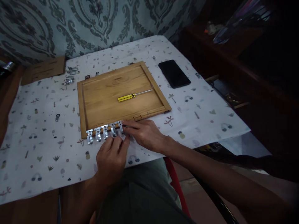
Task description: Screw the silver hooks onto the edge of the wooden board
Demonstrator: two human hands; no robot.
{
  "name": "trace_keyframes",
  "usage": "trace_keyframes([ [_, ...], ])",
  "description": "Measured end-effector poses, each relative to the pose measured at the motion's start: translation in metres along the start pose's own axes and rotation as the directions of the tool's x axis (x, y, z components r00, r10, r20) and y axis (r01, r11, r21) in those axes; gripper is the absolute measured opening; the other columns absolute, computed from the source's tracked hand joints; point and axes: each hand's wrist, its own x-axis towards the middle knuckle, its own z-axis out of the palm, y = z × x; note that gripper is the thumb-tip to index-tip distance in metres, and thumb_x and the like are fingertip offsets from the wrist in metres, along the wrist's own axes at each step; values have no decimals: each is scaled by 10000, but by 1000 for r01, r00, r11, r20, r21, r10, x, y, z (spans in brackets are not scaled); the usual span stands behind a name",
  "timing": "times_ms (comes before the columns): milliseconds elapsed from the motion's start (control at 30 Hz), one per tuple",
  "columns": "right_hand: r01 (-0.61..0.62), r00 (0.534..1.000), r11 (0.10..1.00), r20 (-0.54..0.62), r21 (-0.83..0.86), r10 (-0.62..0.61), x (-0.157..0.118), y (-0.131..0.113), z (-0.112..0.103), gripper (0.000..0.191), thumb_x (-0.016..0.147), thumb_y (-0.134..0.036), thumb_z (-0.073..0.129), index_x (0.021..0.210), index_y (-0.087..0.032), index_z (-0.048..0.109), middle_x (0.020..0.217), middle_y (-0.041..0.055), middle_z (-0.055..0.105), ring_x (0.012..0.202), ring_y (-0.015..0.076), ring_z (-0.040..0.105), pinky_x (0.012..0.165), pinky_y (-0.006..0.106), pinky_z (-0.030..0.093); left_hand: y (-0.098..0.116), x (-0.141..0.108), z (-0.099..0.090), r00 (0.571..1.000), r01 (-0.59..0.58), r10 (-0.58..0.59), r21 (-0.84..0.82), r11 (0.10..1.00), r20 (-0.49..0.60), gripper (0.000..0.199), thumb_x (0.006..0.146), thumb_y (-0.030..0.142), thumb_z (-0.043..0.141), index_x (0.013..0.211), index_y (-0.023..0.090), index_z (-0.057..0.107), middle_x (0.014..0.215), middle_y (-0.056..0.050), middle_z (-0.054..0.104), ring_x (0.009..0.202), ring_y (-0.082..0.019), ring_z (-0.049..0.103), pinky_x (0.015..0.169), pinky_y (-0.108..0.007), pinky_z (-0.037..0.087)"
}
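Note:
Several silver metal hooks [105, 132] form a row along the near edge of a framed wooden board [105, 102], their curved ends overhanging towards me. The fingers of my right hand [147, 133] close on the rightmost hook [120, 126]. My left hand [112, 157] is just in front of the row, its fingers curled and their tips close to the right hand's; anything between them is hidden. A screwdriver [127, 97] with a yellow and black handle lies on the board, its shaft pointing right. Small dark spots dot the board's near edge, right of the hooks.
A black phone [174, 74] lies right of the board on the patterned tablecloth [56, 124]. More silver hooks [70, 76] are piled at the back left beside a piece of brown cardboard [44, 70]. A patterned wall [93, 25] borders the table's far side.

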Motion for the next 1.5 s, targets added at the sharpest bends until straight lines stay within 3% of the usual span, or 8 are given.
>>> trace_keyframes([
  [200, -14, 999, 999, 49, 42, 12, 0, 0, -1, 243, 869, -84, 533, 1043, -172, 678, 1194, 63, 684, 846, 166, 691, 673, 289, 508, 0, 0, 2, 1000, 8, -8, -36, 999, -5, 173, 896, 109, 524, 983, 137, 671, 723, -47, 621, 697, -188, 520, 615, -307, 387],
  [467, 4, 1000, 1000, 15, -11, -4, 0, 0, -1, 243, 861, -70, 524, 999, -189, 684, 1184, 28, 692, 759, 140, 666, 624, 269, 475, -2, -1, -2, 1000, 7, -6, -86, 996, 18, 117, 882, 86, 535, 880, 144, 636, 870, -55, 675, 780, -185, 576, 679, -294, 445],
  [800, 8, 1000, 999, 24, -36, -7, 0, 0, 0, 243, 854, -55, 521, 969, -193, 684, 1125, 35, 712, 730, 140, 660, 623, 264, 468, -5, -12, -6, 989, 48, -16, -216, 975, 148, 124, 897, 91, 500, 963, 153, 585, 851, -49, 657, 792, -179, 591, 687, -281, 466],
  [1033, 10, 1000, 999, 25, -48, -9, 2, 0, -2, 238, 874, -75, 508, 982, -192, 685, 1110, 22, 721, 713, 143, 661, 601, 273, 458, -5, -9, -5, 985, 45, -6, -232, 972, 170, 93, 896, 102, 513, 952, 151, 568, 808, -46, 625, 764, -193, 563, 653, -290, 448],
  [1200, -8, 998, 998, 64, -54, 12, 2, -1, -3, 235, 876, -90, 522, 1008, -202, 682, 1138, 19, 714, 694, 134, 652, 591, 265, 440, -4, -6, -7, 984, 118, -67, -325, 938, 164, 92, 909, 107, 492, 901, 154, 570, 808, -44, 629, 778, -187, 576, 712, -300, 483],
  [1300, -7, 998, 999, 68, -36, 10, 2, -1, -3, 262, 863, -68, 528, 1035, -199, 676, 1140, 29, 710, 709, 138, 651, 593, 265, 433, -15, 4, -18, 984, 156, -113, -371, 915, 136, 95, 911, 117, 504, 888, 168, 581, 819, -24, 643, 775, -148, 595, 721, -258, 491],
  [1433, -5, 999, 999, 51, -36, 7, 2, -1, -4, 260, 862, -66, 528, 1037, -189, 676, 1148, 39, 703, 722, 138, 640, 601, 268, 424, -45, 32, -35, 965, 253, -206, -384, 888, 160, 87, 885, 170, 583, 946, 213, 626, 815, 32, 660, 718, -100, 605, 696, -209, 490],
  [1500, 3, 999, 999, 35, -41, -2, 2, -1, -4, 256, 872, -77, 518, 1044, -185, 675, 1158, 39, 700, 708, 138, 632, 597, 274, 418, -60, 48, -37, 952, 274, -183, -418, 866, 244, 72, 870, 197, 611, 930, 223, 641, 829, 43, 672, 686, -88, 594, 657, -195, 475],
])
